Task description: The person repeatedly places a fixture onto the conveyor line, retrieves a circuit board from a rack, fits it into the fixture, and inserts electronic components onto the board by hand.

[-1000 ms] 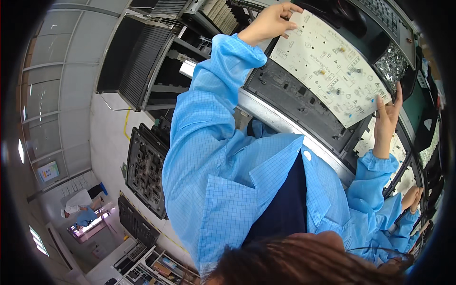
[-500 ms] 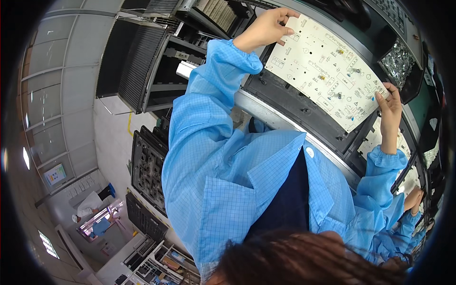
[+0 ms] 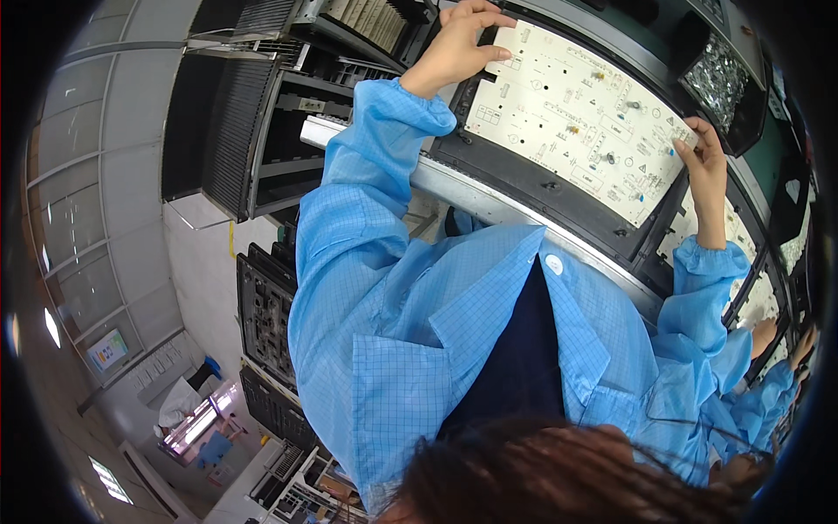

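A cream-white circuit board (image 3: 559,109) with printed symbols and a few small upright components lies over a black carrier tray (image 3: 515,175). My left hand (image 3: 463,48) is at its far left corner, thumb and forefinger on the edge and the other fingers curled. My right hand (image 3: 705,166) pinches the right end between thumb and fingers. The fingertips under the board are hidden. Both forearms are in blue checked sleeves.
A metal rail (image 3: 489,196) runs between me and the tray. More white boards (image 3: 755,301) sit along the line to the right, where a co-worker's hands (image 3: 801,349) show. A black bin (image 3: 720,83) of small shiny parts stands beyond. Black slotted racks (image 3: 240,131) stand left.
The board has come down closer to the black tray, both hands moving with it. My left fingers no longer show beneath its left edge. The whole view has shifted slightly.
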The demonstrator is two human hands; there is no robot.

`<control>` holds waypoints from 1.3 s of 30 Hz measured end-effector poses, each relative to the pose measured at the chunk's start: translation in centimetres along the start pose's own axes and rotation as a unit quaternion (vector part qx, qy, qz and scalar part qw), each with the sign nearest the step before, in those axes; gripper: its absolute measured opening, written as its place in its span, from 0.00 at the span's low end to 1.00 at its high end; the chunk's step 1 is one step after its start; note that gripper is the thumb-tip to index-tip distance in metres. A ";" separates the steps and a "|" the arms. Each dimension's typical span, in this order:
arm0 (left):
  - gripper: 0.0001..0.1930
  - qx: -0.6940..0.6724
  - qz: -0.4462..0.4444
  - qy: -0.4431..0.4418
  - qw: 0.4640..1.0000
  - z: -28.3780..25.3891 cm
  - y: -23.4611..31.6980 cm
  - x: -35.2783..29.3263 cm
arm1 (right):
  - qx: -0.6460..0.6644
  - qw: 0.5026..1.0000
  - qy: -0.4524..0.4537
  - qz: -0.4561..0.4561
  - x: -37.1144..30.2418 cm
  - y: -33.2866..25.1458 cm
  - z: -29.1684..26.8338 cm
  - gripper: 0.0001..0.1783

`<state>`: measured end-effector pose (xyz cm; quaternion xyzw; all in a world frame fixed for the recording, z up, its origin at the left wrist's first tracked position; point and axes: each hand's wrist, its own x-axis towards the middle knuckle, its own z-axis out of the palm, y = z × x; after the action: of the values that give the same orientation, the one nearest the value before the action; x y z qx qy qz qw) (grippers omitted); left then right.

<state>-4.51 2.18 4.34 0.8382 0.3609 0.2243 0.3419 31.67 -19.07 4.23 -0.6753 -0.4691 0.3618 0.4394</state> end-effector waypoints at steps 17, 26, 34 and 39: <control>0.25 0.190 0.138 -0.002 0.972 -0.6 1.1 -2.7 | -0.380 0.903 0.133 -0.148 -3.7 -2.6 -0.3 0.18; 0.13 0.159 0.095 -0.169 0.968 -1.8 4.4 -10.4 | -0.408 0.905 0.092 -0.079 -12.2 -2.6 4.7 0.14; 0.06 0.141 0.113 -0.166 0.970 -1.4 2.1 -10.1 | -0.330 0.919 0.192 -0.093 -12.7 -1.5 6.6 0.09; 0.07 0.131 0.175 -0.170 0.961 -2.1 1.1 -9.7 | -0.363 0.915 0.146 -0.098 -13.2 -2.5 5.7 0.16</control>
<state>-11.51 -4.91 5.31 0.9515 0.1712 0.0853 0.2409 21.83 -29.76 5.61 -0.7841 -0.5627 0.0196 0.2610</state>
